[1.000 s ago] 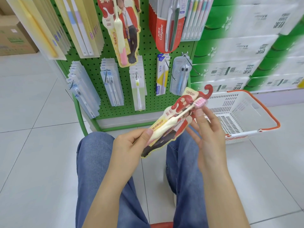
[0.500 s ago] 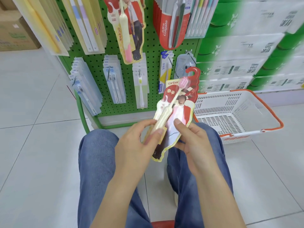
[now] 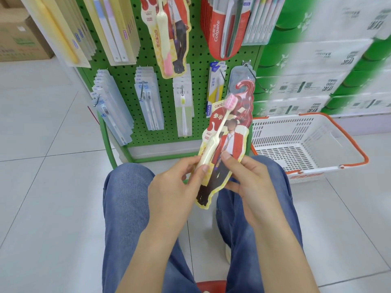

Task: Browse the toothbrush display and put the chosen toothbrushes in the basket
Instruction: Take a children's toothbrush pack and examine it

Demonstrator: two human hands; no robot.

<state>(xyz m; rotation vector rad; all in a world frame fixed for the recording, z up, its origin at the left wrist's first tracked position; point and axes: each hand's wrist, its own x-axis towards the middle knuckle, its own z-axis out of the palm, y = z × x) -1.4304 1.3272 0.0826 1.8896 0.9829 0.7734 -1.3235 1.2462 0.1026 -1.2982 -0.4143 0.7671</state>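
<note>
Left hand and right hand pinch the red-and-yellow carded toothbrush pack at its lower half | likely light, bendy card; hold handle end | white basket near right.

Toothbrush pack before pegboard display, basket to its right

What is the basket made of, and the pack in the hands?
The basket looks like hard white plastic: moulded slotted walls, faint sheen, orange handle. The toothbrush pack looks like glossy printed card, probably under a clear plastic blister; light glints off it.
</note>
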